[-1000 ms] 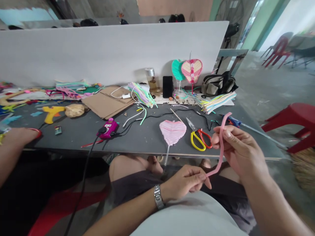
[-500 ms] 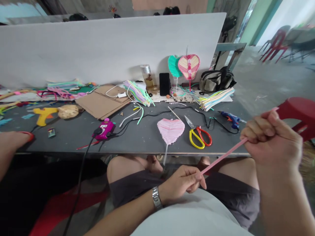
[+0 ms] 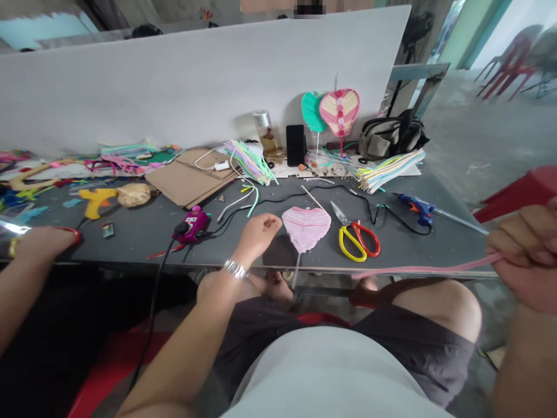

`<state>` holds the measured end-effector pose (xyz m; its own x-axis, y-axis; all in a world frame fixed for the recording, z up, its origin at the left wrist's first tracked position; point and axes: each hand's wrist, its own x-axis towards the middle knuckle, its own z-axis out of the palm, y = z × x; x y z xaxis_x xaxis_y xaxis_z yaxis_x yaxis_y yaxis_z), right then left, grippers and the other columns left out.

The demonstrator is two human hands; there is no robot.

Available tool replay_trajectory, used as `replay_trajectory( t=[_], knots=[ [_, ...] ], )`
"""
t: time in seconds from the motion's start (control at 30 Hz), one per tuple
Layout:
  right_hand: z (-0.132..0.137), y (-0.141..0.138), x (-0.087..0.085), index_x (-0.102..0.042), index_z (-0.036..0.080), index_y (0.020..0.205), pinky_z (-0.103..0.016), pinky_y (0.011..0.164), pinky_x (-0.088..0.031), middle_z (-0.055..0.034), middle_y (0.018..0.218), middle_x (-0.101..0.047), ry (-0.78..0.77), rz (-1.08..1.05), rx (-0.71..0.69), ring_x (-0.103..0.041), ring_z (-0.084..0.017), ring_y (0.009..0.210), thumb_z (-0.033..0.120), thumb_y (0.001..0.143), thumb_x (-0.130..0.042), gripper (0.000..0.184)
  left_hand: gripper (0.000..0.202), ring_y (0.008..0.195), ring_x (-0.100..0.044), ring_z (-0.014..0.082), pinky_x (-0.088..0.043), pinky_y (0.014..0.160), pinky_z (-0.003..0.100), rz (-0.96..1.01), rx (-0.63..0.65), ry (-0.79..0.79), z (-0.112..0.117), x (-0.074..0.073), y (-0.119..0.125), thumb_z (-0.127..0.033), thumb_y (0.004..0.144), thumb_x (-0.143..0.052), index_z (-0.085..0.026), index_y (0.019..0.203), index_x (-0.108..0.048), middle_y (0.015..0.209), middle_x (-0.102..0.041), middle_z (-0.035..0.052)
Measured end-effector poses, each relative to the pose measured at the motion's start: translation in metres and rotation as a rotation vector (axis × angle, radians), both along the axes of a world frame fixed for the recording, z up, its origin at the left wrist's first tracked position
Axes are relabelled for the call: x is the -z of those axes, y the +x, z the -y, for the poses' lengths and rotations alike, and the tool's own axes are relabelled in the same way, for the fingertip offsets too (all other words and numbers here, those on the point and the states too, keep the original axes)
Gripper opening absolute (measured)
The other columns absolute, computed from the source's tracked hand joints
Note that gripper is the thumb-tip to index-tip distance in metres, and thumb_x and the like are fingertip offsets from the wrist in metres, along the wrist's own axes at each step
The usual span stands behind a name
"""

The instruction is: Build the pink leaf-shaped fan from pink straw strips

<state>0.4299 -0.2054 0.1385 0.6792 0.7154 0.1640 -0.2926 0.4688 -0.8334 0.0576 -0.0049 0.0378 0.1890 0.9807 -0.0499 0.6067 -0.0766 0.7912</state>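
My right hand (image 3: 528,252) is at the far right edge, fingers closed round one end of a long pink straw (image 3: 418,270) that stretches left, level with the table's front edge. My left hand (image 3: 258,230) is over the grey table (image 3: 243,244), just left of a pink woven heart on a stick (image 3: 306,227); its fingers are loosely curled and hold nothing that I can see. Yellow and red scissors (image 3: 355,238) lie to the right of the heart.
A purple glue gun (image 3: 191,224) with a black cord lies left of my left hand, and a blue one (image 3: 413,206) lies at the right. Straw bundles (image 3: 387,168), cardboard (image 3: 191,177), a phone (image 3: 296,145) and finished hearts (image 3: 338,111) line the white board. Another person's arm (image 3: 30,255) rests at the left.
My left hand has let go of the pink straw and risen to the table beside the pink heart. My right hand has pulled the straw further right, and it now lies almost level.
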Motion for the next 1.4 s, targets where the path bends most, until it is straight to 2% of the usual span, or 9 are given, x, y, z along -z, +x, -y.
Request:
replay_trajectory(
  t=[0.1, 0.2, 0.33, 0.53, 0.67, 0.83, 1.03, 1.27, 1.4],
  knots=[
    [0.003, -0.013, 0.000, -0.067, 0.022, 0.070, -0.028, 0.037, -0.009, 0.0071, 0.043, -0.032, -0.025, 0.078, -0.179, -0.021, -0.007, 0.037, 0.032, 0.069, -0.091, 0.026, 0.033, 0.072, -0.069, 0.0232, -0.047, 0.072, 0.031, -0.035, -0.072, -0.020, -0.042, 0.014, 0.019, -0.031, 0.082, -0.075, -0.013, 0.109, -0.071, 0.083, -0.074, 0.0083],
    [0.007, -0.023, 0.003, -0.069, 0.021, 0.071, -0.028, 0.037, -0.010, 0.0055, 0.044, -0.033, -0.076, 0.127, -0.193, -0.024, -0.008, 0.037, 0.036, 0.072, -0.088, 0.024, 0.055, 0.080, -0.070, 0.0254, -0.048, 0.079, 0.032, -0.035, -0.096, -0.032, -0.061, 0.029, 0.039, -0.026, 0.067, -0.087, -0.013, 0.117, -0.068, 0.087, -0.075, 0.0080],
    [0.010, -0.026, 0.013, -0.071, 0.020, 0.071, -0.027, 0.039, -0.011, 0.0046, 0.043, -0.034, -0.179, 0.118, -0.195, -0.028, -0.007, 0.038, 0.037, 0.074, -0.086, 0.022, 0.060, 0.092, -0.070, 0.0255, -0.048, 0.085, 0.032, 0.028, -0.141, -0.059, -0.064, 0.040, 0.050, -0.019, 0.061, -0.088, -0.015, 0.117, -0.067, 0.097, -0.075, 0.0080],
    [0.005, -0.035, 0.026, -0.067, 0.020, 0.068, -0.022, 0.037, -0.016, 0.0059, 0.045, -0.035, -0.223, 0.059, -0.273, -0.027, -0.006, 0.038, 0.034, 0.073, -0.085, 0.023, 0.051, 0.068, -0.065, 0.0195, -0.046, 0.068, 0.030, 0.293, -0.145, -0.241, -0.059, 0.030, 0.056, -0.023, 0.065, -0.084, -0.012, 0.114, -0.070, 0.075, -0.072, 0.0031],
    [0.006, -0.045, 0.029, -0.071, 0.020, 0.075, -0.020, 0.037, -0.019, 0.0052, 0.045, -0.037, -0.230, 0.033, -0.277, -0.029, -0.006, 0.039, 0.032, 0.075, -0.083, 0.017, 0.035, 0.072, -0.066, 0.0180, -0.050, 0.068, 0.029, 0.567, -0.118, -0.315, -0.044, 0.017, 0.054, -0.026, 0.065, -0.082, -0.014, 0.097, -0.075, 0.080, -0.075, 0.0040],
    [0.012, -0.052, 0.038, -0.074, 0.021, 0.082, -0.020, 0.038, -0.023, 0.0033, 0.048, -0.046, -0.219, 0.087, -0.205, -0.037, -0.009, 0.042, 0.027, 0.069, -0.089, 0.020, 0.032, 0.074, -0.067, 0.0167, -0.052, 0.072, 0.029, 0.856, -0.186, -0.247, -0.006, 0.009, 0.033, -0.028, 0.061, -0.083, -0.016, 0.087, -0.068, 0.079, -0.073, 0.0025],
    [0.006, -0.079, 0.057, -0.075, 0.020, 0.095, -0.020, 0.042, -0.031, 0.0016, 0.059, -0.059, -0.388, 0.429, -0.246, -0.046, -0.009, 0.047, 0.040, 0.080, -0.082, 0.026, 0.029, 0.077, -0.069, 0.0156, -0.051, 0.075, 0.028, 1.150, -0.199, -0.308, 0.047, 0.002, 0.019, -0.019, 0.065, -0.079, -0.015, 0.092, -0.070, 0.084, -0.075, 0.0007],
    [-0.016, -0.122, 0.077, -0.069, 0.019, 0.096, -0.025, 0.060, -0.044, 0.0006, 0.066, -0.066, -0.372, 0.864, -0.383, -0.058, -0.013, 0.060, 0.034, 0.095, -0.061, 0.017, 0.033, 0.081, -0.069, 0.0171, -0.050, 0.076, 0.027, 1.184, -0.177, -0.340, 0.084, -0.004, 0.024, -0.022, 0.066, -0.081, -0.013, 0.098, -0.078, 0.090, -0.078, 0.0045],
    [-0.032, -0.128, 0.085, -0.070, 0.020, 0.091, -0.027, 0.066, -0.043, -0.0019, 0.083, -0.069, -0.324, 0.994, -0.189, -0.056, -0.013, 0.067, 0.027, 0.093, -0.061, 0.011, 0.036, 0.081, -0.068, 0.0166, -0.050, 0.074, 0.027, 1.182, -0.178, -0.387, 0.095, -0.006, 0.029, -0.022, 0.066, -0.080, -0.015, 0.101, -0.078, 0.091, -0.077, 0.0047]
  ],
)
